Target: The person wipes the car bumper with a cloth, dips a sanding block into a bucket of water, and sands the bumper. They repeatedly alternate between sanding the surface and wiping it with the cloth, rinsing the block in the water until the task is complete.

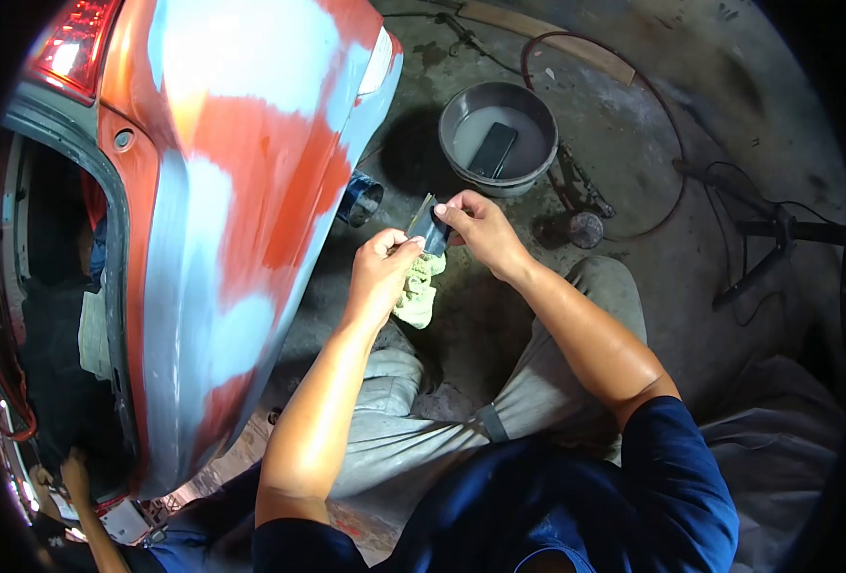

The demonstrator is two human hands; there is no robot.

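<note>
Between my two hands is a small dark sheet of sandpaper [428,232] with a brownish edge, held above my lap. My left hand [385,256] pinches its lower left side between thumb and fingers. On the upper right side, my right hand [477,225] grips it the same way. A pale yellow-green cloth [417,298] shows just below the sheet, crumpled near my left hand. To the left is the car's rear bumper [284,186], orange-red with patches of smooth grey-blue.
A round basin [549,172] of cloudy water stands ahead, with a dark rectangular block [493,150] in it. An exhaust tip [364,199] juts from under the bumper. A hose [671,100] loops over the floor beside a black stand [779,229]. Another person's arm [81,487] reaches near the open trunk.
</note>
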